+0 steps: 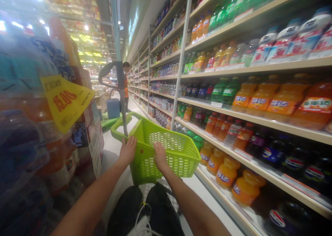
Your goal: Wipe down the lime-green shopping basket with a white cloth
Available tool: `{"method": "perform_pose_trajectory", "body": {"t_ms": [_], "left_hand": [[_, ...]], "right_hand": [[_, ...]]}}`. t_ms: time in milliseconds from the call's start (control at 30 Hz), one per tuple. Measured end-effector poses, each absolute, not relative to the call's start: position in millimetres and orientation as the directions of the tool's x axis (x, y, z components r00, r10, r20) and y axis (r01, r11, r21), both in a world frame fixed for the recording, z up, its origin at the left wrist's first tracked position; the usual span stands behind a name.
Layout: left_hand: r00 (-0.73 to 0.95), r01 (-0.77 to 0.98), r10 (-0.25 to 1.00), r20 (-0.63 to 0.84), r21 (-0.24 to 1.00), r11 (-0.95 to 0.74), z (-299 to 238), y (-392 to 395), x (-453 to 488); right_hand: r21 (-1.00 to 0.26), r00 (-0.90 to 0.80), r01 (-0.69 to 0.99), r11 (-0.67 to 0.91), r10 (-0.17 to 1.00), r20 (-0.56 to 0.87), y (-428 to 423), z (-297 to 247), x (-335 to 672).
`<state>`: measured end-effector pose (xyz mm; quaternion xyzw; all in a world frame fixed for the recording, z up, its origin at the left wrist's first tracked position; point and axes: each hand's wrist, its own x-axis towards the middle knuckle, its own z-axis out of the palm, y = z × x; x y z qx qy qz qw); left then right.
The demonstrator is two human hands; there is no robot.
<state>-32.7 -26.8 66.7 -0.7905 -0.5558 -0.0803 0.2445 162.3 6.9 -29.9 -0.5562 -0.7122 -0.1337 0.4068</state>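
Note:
A bright green plastic shopping basket [166, 134] with perforated walls sits tilted in front of my knees, and its inside looks bare where it shows. My left hand [128, 150] is closed over its rim at the left, just below the base of the grey pull handle [121, 80]. My right hand [160, 154] grips the near long rim, fingers hooked over the top edge. Both thumbs are hard to make out. The handle stands upright with a loop at its top.
Long shelves [220, 106] of bottled drinks line the right side. Stacked bottles with a yellow price sign [66, 99] crowd the left. Along the aisle floor [110, 149], a person in an orange top [126, 85] stands near a blue box [113, 108].

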Motion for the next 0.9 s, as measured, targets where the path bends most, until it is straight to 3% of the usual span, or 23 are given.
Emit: {"method": "perform_pose_trajectory", "body": {"t_ms": [133, 267, 367, 500, 667, 767, 900], "left_hand": [[0.357, 0.921, 0.845, 0.397, -0.298, -0.249, 65.4, -27.5, -35.0], [0.334, 0.932, 0.848, 0.412, -0.277, -0.233, 62.3, -31.2, -30.7], [0.301, 0.945, 0.858, 0.417, -0.255, -0.207, 61.5, -35.5, -25.3], [0.302, 0.944, 0.859, 0.414, -0.256, -0.208, 62.3, -37.8, -22.3], [0.321, 0.937, 0.861, 0.393, -0.265, -0.229, 67.6, -34.8, -26.0], [0.33, 0.934, 0.865, 0.379, -0.264, -0.241, 71.5, -32.6, -28.0], [0.319, 0.938, 0.874, 0.366, -0.254, -0.236, 73.1, -32.4, -27.0]], "right_hand": [[-0.207, -0.065, 0.935, 0.29, 0.71, 0.701, -6.6, -38.7, 209.3], [-0.302, 0.125, 0.942, 0.143, 0.686, 0.716, -15.5, -49.6, 242.5], [-0.384, 0.209, 0.914, 0.133, 0.658, 0.724, -10.5, -46.8, 221.1], [-0.413, 0.145, 0.871, 0.265, 0.665, 0.733, 0.5, -30.6, 158.1], [-0.352, -0.05, 0.851, 0.389, 0.728, 0.683, 1.2, -12.7, 135.3], [-0.327, -0.062, 0.882, 0.339, 0.773, 0.632, -5.7, -12.6, 163.4], [-0.382, 0.088, 0.903, 0.194, 0.789, 0.608, -15.4, -22.6, 196.3]]}}
